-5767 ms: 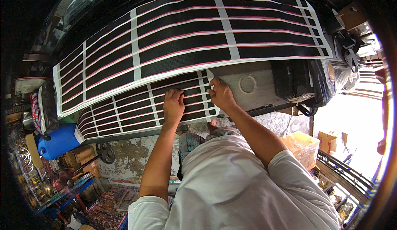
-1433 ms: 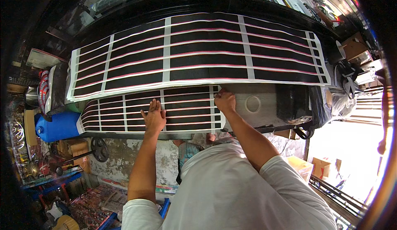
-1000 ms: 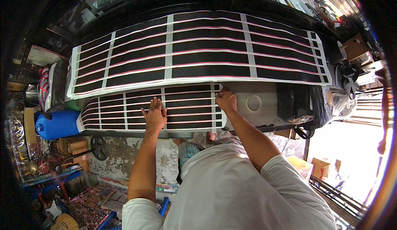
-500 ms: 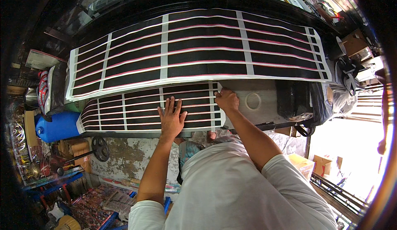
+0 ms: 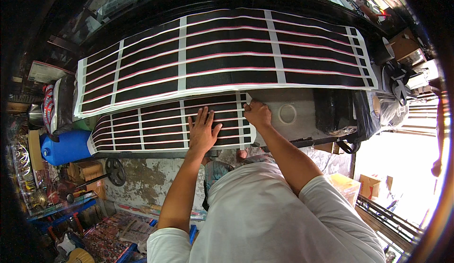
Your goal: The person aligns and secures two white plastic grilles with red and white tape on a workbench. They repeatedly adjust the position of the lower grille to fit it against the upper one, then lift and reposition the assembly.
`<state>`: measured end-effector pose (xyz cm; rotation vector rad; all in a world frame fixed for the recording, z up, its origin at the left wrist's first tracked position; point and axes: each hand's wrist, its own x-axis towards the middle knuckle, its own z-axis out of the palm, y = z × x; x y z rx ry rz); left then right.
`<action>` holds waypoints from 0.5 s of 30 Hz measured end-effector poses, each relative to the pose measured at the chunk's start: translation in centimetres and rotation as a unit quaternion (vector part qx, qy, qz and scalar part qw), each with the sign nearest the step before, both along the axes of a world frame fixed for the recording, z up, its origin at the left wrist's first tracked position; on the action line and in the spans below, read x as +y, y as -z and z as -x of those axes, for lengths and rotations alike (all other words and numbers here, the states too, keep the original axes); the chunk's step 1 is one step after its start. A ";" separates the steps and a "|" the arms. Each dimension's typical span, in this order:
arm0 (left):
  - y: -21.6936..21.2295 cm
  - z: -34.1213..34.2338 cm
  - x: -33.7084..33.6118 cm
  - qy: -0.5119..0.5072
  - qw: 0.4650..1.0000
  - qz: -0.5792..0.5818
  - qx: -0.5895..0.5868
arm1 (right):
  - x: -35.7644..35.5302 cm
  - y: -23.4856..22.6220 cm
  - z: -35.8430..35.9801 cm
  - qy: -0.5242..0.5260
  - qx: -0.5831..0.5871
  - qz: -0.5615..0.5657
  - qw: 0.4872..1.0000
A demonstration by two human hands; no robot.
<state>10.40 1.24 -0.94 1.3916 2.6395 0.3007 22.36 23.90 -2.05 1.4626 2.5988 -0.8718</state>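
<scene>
On the grey surface, the left hand is lying flat and open on the small black sheet with white stripes, while the right hand is pinching its corner; pressing evenly should be keeping it smooth.

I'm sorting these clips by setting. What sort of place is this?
Probably a small, cluttered workshop or street-side stall: a worktop carries large black striped sheets, with a blue jerrycan and cardboard boxes crowded below.
</scene>
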 end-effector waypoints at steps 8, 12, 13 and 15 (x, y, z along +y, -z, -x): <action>-0.4 -1.1 4.0 0.062 0.998 -0.030 -0.009 | 0.2 1.4 -0.4 -0.005 0.039 -0.019 0.999; -0.3 -1.1 5.8 0.088 0.994 -0.067 -0.010 | 0.3 1.1 -0.5 0.004 0.055 -0.004 0.998; -0.2 -0.9 6.2 0.097 0.992 -0.082 -0.015 | 0.2 0.8 -0.4 0.006 0.056 0.003 0.998; 0.3 -0.7 7.2 0.116 0.989 -0.091 -0.007 | 0.3 0.6 -0.5 0.012 0.060 0.017 0.998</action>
